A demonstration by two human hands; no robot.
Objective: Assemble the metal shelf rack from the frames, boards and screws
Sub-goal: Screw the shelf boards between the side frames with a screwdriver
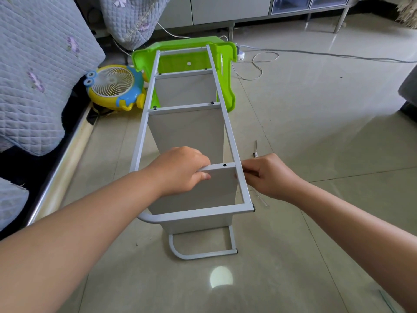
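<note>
The white metal shelf rack (228,132) lies on its side on the tiled floor, its upper frame facing me. Grey boards (187,129) stand between the two frames. My left hand (180,170) grips the nearest crossbar (216,167) and the top edge of the nearest board (222,184). My right hand (268,175) pinches the right frame rail where that crossbar meets it. A black screw (224,165) sits in the crossbar near the rail. More black screws (212,102) show on the farther crossbar. The lower frame's foot (203,254) rests on the floor.
A screwdriver (255,149) lies on the floor right of the rack, another thin tool (261,198) under my right wrist. A green plastic stool (223,64) lies behind the rack, a yellow toy fan (115,86) to its left. A quilted sofa (38,71) fills the left side. Cables (293,51) run across the far floor.
</note>
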